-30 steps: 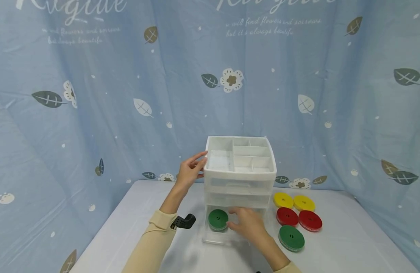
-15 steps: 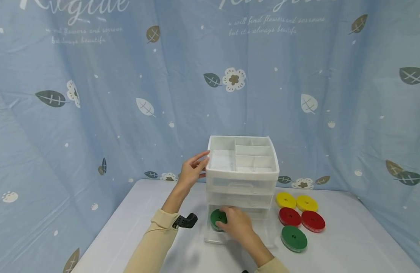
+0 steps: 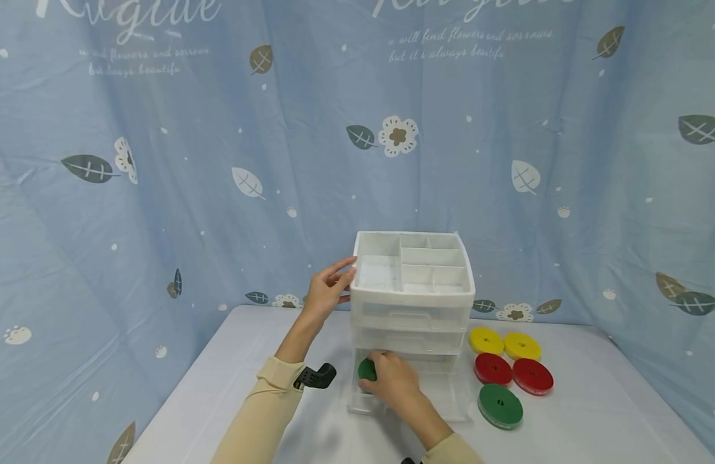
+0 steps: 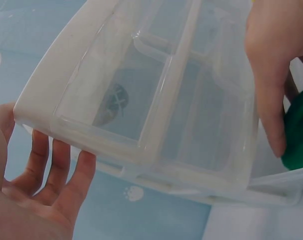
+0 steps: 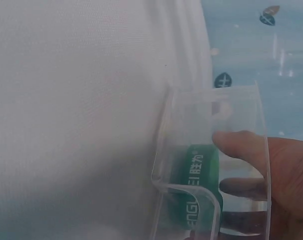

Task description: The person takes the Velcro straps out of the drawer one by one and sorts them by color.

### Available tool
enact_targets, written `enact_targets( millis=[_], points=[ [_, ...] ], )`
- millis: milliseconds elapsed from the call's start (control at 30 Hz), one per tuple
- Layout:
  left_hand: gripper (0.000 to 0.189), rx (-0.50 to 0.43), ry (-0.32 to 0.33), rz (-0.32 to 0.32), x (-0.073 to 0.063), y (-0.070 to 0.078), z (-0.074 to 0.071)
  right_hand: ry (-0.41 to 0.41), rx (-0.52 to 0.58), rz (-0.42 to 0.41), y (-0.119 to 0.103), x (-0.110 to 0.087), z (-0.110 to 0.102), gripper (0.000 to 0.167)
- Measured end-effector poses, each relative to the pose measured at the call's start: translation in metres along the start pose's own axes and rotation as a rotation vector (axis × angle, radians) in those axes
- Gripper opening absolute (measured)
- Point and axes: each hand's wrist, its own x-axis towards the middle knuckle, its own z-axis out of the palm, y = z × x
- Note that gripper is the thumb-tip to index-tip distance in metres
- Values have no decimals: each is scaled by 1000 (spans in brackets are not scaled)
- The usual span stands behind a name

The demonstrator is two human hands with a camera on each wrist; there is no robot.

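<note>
A white drawer unit (image 3: 412, 298) with clear drawers stands on the table, its bottom drawer (image 3: 447, 396) pulled out. My left hand (image 3: 327, 293) rests against the unit's upper left side, fingers extended along the edge in the left wrist view. Inside the bottom drawer, at its left, my right hand (image 3: 396, 381) grips a green tape roll (image 3: 366, 369), thumb and fingers spread across it. The hand covers much of the roll from above. Through the clear drawer wall, the right wrist view shows white print on the roll's side (image 5: 204, 172).
Right of the drawer unit lie another green roll (image 3: 500, 406), two red rolls (image 3: 533, 376) and two yellow rolls (image 3: 522, 346). The unit's top tray (image 3: 378, 270) has several compartments. A blue patterned curtain (image 3: 311, 161) hangs behind the white table (image 3: 595, 399).
My right hand has moved left inside the open drawer, from beside the green roll to over and around it. My left hand stays at the unit's side.
</note>
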Motion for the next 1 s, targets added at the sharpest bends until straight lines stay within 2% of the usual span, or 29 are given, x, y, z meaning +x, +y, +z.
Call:
enact_targets(
  millis=[67,300,367,700,933,1000],
  points=[
    [36,-7,-7,2,0,0,0,-1,-8,3,-1,0,0,52],
    [40,-22,-54,-37,-11,25,-2,31,-36,-22,-2,-2,3,49],
    [40,-23,-56,-40,-12,27,-2,42,-41,-26,-2,-2,2,46],
    [39,-24,-47,-35,-12,27,-1,13,10,20,-4,-2,0,43],
    [38,-29,-31,-58,-10,25,-2,40,10,10,-4,-3,2,44],
    [39,-33,-32,-59,-8,20,-2,50,0,7,-4,-4,2,44]
  ],
)
